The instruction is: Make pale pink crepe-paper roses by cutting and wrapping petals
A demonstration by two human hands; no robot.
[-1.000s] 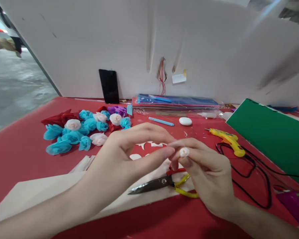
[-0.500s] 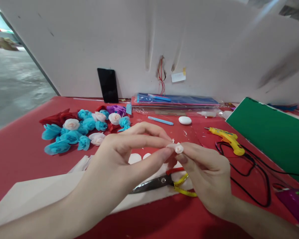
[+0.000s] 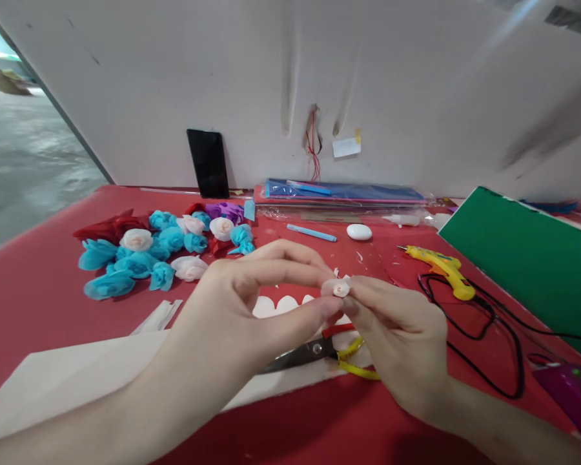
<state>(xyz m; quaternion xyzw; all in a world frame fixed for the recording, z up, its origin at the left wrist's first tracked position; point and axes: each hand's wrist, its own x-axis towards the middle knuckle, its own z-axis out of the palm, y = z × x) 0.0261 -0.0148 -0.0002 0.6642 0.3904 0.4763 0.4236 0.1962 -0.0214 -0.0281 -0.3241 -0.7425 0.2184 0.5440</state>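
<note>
Both hands meet above the red table [image 3: 39, 284] and pinch a small rolled white paper rose bud [image 3: 339, 288] between their fingertips. My left hand [image 3: 242, 310] comes in from the lower left, thumb and forefinger closed on the bud's left side. My right hand [image 3: 401, 342] grips it from the right. Under the hands lie scissors [image 3: 314, 354] with red and yellow handles on a white paper sheet [image 3: 77, 374], with scalloped white petal strips [image 3: 283, 303] just beyond.
A pile of blue, white, red and purple paper flowers [image 3: 159, 252] lies at the left. A yellow glue gun [image 3: 440, 268] with black cord [image 3: 484, 336] sits right, by a green sheet [image 3: 527, 258]. A black phone [image 3: 207, 163] leans on the wall beside stacked coloured sheets [image 3: 339, 194].
The bud has shifted slightly left and up between the fingertips, and my left thumb and forefinger have closed onto it. More of the scalloped strips shows under the hands.
</note>
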